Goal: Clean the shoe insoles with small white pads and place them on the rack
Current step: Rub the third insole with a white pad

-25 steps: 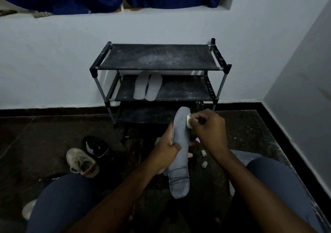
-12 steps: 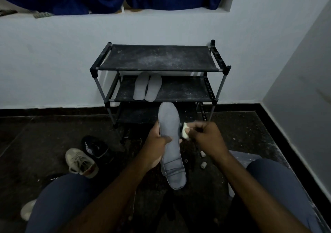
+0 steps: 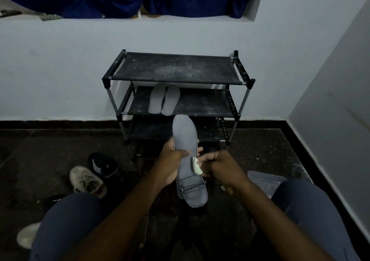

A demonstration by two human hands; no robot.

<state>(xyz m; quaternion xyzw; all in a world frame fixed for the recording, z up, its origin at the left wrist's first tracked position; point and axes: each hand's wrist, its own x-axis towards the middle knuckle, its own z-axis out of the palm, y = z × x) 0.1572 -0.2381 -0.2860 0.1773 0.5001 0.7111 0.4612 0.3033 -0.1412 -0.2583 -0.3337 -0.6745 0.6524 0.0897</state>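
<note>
My left hand (image 3: pixel 172 160) grips a long grey insole (image 3: pixel 185 138) by its middle, holding it upright with the toe end up, in front of the black shoe rack (image 3: pixel 178 68). A small white pad (image 3: pixel 197 165) is pinched in my right hand (image 3: pixel 220 165) and pressed against the insole's right side, just below the middle. A second insole edge shows behind the held one near its heel. Two pale insoles (image 3: pixel 164 100) lie side by side on the rack's middle shelf.
On the floor at left sit a beige sneaker (image 3: pixel 86 179) and a black sneaker (image 3: pixel 104 164); another pale shoe (image 3: pixel 28 234) shows by my left knee. A clear plastic bag (image 3: pixel 264 180) lies by my right knee. White walls close in behind and on the right.
The insole has turned so its flat face shows toward me. My right hand with the pad has slid down from the toe end to the middle of the insole.
</note>
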